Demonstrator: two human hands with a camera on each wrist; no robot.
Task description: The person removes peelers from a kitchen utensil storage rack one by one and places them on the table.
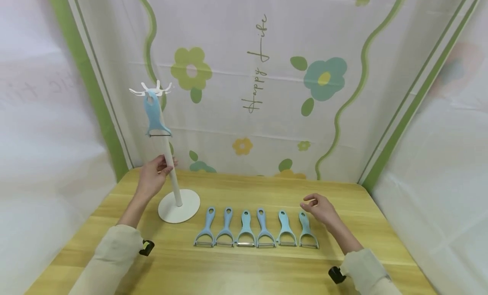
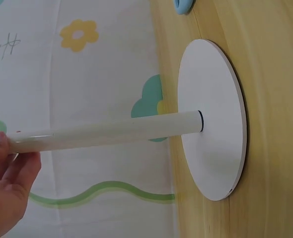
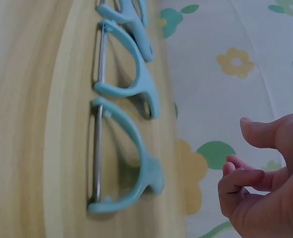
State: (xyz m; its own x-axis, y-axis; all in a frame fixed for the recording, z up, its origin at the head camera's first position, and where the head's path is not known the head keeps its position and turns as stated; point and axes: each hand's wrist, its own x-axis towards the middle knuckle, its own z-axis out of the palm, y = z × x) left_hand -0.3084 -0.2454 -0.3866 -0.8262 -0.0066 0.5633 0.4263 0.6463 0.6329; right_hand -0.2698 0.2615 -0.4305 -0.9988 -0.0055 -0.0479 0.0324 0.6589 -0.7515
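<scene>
A white stand (image 1: pixel 173 176) with a round base (image 1: pixel 187 212) rises at the left of the table. My left hand (image 1: pixel 151 176) grips its pole partway up; the left wrist view shows fingers and thumb around the pole (image 2: pixel 121 131). From the hooks (image 1: pixel 156 90) at its top hangs a blue peeler (image 1: pixel 153 115). Several blue and green-blue peelers lie in a row, blades toward me. At the row's right end, my right hand (image 1: pixel 320 208) hovers by the handle of the last peeler (image 1: pixel 305 227), loosely bent and holding nothing. The right wrist view shows that peeler (image 3: pixel 141 163) apart from the fingers.
Other peelers in the row include one at its left end (image 1: pixel 207 225) beside the stand's base and one in the middle (image 1: pixel 246 225). A printed curtain (image 1: pixel 228 117) hangs right behind the wooden table (image 1: pixel 228 269), with white curtain panels at both sides.
</scene>
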